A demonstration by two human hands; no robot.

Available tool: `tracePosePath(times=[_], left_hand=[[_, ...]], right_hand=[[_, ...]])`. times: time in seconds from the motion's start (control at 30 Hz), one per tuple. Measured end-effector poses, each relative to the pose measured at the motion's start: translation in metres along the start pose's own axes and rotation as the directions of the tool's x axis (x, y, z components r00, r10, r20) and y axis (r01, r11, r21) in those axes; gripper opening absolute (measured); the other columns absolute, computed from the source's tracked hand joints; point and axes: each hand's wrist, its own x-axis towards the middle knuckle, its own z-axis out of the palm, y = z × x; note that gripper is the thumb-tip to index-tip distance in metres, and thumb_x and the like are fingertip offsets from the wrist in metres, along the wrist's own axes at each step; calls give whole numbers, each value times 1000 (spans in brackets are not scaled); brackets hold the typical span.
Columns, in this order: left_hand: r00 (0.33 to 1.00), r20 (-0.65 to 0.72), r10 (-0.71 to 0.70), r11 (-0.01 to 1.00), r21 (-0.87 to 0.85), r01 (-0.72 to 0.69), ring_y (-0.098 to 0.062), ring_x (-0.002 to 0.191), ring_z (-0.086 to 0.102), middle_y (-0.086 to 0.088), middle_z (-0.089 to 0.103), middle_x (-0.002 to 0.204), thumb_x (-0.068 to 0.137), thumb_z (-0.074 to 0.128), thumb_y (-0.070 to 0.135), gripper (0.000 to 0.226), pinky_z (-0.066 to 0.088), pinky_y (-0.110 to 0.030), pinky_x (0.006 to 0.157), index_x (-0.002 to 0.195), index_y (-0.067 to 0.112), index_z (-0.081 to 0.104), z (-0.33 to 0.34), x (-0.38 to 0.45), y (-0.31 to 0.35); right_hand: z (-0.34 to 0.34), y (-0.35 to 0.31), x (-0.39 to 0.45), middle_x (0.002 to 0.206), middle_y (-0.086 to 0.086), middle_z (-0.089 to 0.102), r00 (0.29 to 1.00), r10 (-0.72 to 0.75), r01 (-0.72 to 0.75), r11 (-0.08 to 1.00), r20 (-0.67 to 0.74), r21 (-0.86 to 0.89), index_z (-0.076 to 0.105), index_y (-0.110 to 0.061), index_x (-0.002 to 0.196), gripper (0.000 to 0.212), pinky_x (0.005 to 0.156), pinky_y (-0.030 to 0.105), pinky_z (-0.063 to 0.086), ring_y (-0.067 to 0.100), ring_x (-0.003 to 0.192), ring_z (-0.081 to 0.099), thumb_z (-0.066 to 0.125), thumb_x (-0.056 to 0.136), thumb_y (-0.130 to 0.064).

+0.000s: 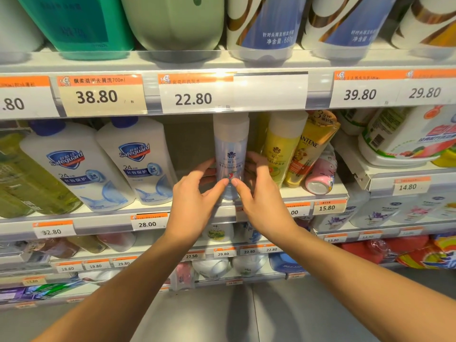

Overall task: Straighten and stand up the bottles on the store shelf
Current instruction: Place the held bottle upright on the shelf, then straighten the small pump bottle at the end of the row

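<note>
A clear pale-blue bottle (230, 146) with a white cap stands upright at the middle of the shelf (158, 208). My left hand (195, 193) wraps its left side and my right hand (256, 191) wraps its right side, thumbs meeting across the front of its lower part. Just to its right stands a yellow bottle (281, 149) with a white cap, then a gold Pantene tube (308, 149) leaning against it. A small pink bottle (322, 174) lies tilted at the shelf's right end, its base facing out.
Two white Safeguard bottles (138, 159) stand left of a gap beside the held bottle, with green bottles (22, 178) further left. Large shampoo bottles (264, 23) fill the shelf above. Price tags (192, 95) line every shelf edge. More shelves of products sit below.
</note>
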Motion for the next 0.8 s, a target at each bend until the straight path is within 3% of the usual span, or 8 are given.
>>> tracePosePath(times=[0.17,0.23,0.33,0.5,0.57,0.63,0.73,0.8], left_hand=[[998,58,13,1000,-5,-12,-10,107,69,2,74,117,93,69,45,41,57,-34,95,127,23,67,-3,-11,7],[995,89,51,995,85,-59,-10,106,68,4,73,115,95,68,41,35,55,-33,95,123,20,66,-2,-21,2],[987,147,68,976,194,-96,-12,111,64,3,68,120,97,67,34,40,51,-31,99,133,18,62,-2,-33,-9],[971,201,129,926,326,-191,-16,99,62,4,68,105,99,63,24,16,51,-35,90,111,20,73,-1,-31,-19],[968,202,147,917,340,-210,-16,96,61,5,68,101,99,63,21,14,50,-34,87,107,21,74,-2,-29,-20],[966,201,163,911,346,-225,-15,93,62,5,69,98,98,64,18,14,51,-34,86,105,22,76,-2,-27,-20],[965,195,175,905,354,-235,-16,90,62,5,69,94,97,66,17,14,52,-35,84,103,22,78,0,-25,-21],[966,190,178,905,354,-236,-16,89,62,5,69,94,97,66,17,14,53,-36,84,103,21,78,1,-25,-21]], right_hand=[[-7,-4,-4,146,3,59,999,-15,14,1000,38,13,39,-18,152,53,108,29,52,6,128,62,62,105,-23],[-9,-4,-8,152,-3,56,998,-36,34,999,57,31,37,-22,154,57,113,36,51,8,138,56,64,104,-28],[-12,2,-18,152,-9,55,996,-32,30,999,85,19,38,-28,153,57,113,41,51,7,141,54,65,103,-34],[-26,11,-36,154,-3,55,995,44,-48,998,93,34,41,-20,153,55,118,26,44,2,143,51,65,104,-29],[-37,14,-43,148,-6,60,993,67,-69,997,102,19,46,-22,150,49,115,20,45,-2,138,54,64,105,-29],[-54,19,-51,132,-9,68,996,52,-49,998,70,-39,57,-23,139,36,108,24,51,-1,126,63,64,105,-29],[-86,27,-57,104,-9,74,999,30,-35,992,-44,-120,69,-21,114,11,87,35,59,8,98,72,65,104,-22],[-113,27,-54,93,-7,73,988,45,-66,988,-148,-142,70,-23,101,7,77,29,57,11,87,69,64,104,-19]])
